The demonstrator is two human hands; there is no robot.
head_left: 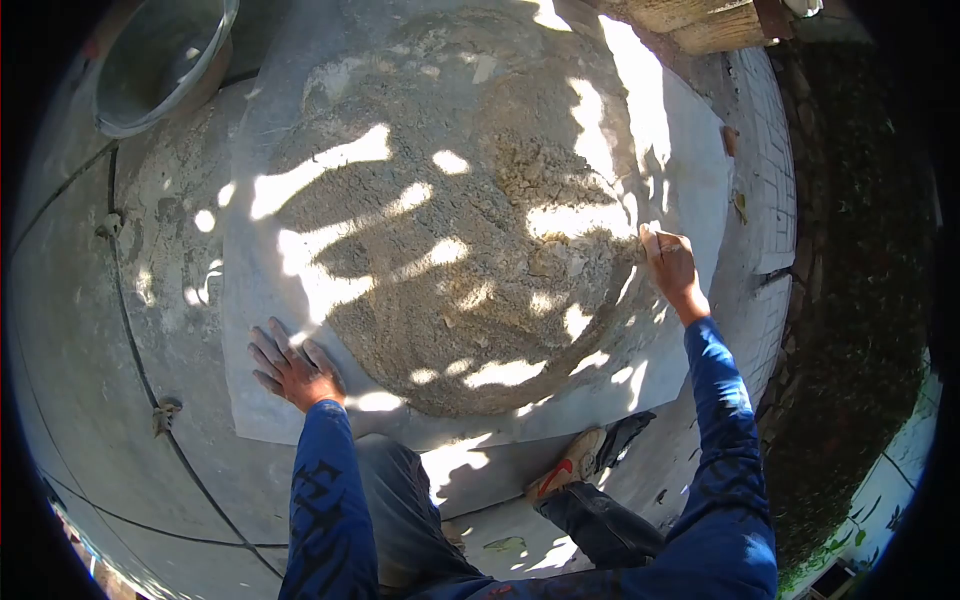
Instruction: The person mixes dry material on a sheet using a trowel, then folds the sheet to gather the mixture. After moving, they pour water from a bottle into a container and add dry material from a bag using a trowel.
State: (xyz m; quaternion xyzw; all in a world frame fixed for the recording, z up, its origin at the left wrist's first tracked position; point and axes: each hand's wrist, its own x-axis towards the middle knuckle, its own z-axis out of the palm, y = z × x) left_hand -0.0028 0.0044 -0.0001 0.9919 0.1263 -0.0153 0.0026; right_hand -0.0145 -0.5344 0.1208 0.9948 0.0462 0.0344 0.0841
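Note:
A wide mound of grey, crumbly cement-like mix (450, 240) lies on a pale flat sheet (260, 410). My left hand (292, 368) is pressed on the sheet at the mound's lower left, fingers spread and nothing in them. At the mound's right edge, my right hand (674, 268) is closed, with its fingers bent together. Whatever it may hold is hidden or too small to make out. Patches of bright sunlight and shade break up the mound's surface.
A large grey tub (165, 65) stands at the upper left. A dark knotted rope (130, 330) runs along the concrete on the left. My shoe (568, 462) is by the sheet's lower edge. Dark greenery (850, 300) borders the right side, and a wooden piece (720, 28) lies at the top right.

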